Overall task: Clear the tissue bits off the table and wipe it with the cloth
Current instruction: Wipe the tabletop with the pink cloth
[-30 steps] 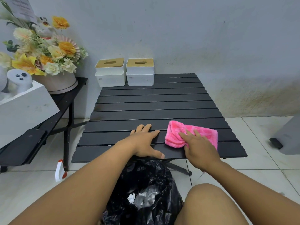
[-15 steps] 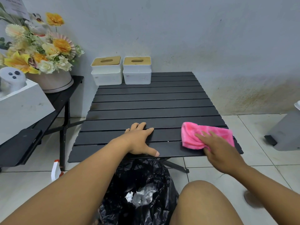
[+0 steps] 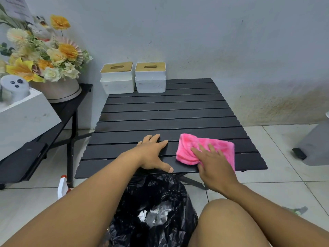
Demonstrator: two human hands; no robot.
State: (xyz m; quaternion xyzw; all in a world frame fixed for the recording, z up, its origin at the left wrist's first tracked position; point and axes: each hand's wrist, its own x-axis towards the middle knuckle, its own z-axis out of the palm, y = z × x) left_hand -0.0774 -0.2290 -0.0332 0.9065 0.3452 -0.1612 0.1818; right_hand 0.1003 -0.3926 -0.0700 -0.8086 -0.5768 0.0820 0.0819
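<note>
A: Biggest risk first?

B: Slatted black table (image 3: pixel 169 111): looks light and folding, so liable to slide toward twelve o'clock under a hard push. Braced for now by left hand (image 3: pixel 153 155), laid flat at six o'clock on the top, fingers loosely spread, thumb out along the near edge, gripping nothing.

A: And underneath?

B: Black bin bag (image 3: pixel 160 191), gaping open below the six o'clock edge. Handy for the tissue bits (image 3: pixel 142 215) lying inside, yet ready to swallow the cloth on a stroke pulled too far back.

A: Cloth, then?

B: Pink cloth (image 3: pixel 216 146) at five o'clock on the top, near corner reaching the edge, pinned under right hand (image 3: pixel 214 168), fingers straight and splayed, pressing rather than pinching. Bunched at its nine o'clock end, so likely to skate over the grooves and miss grit there.

A: Smaller scraps?

B: None visible on the top. Could drop through the slat gaps onto the tiles (image 3: pixel 284 184), if any there.

A: Anything to read?

B: Printed sheet (image 3: pixel 16 8) well out toward ten o'clock, above the flowers (image 3: pixel 53 50): lines of text, too blurred to read. Reddish marks on the fronts of two white tissue boxes (image 3: pixel 150 84) at eleven o'clock: too small to make out. No brand legible anywhere.
</note>
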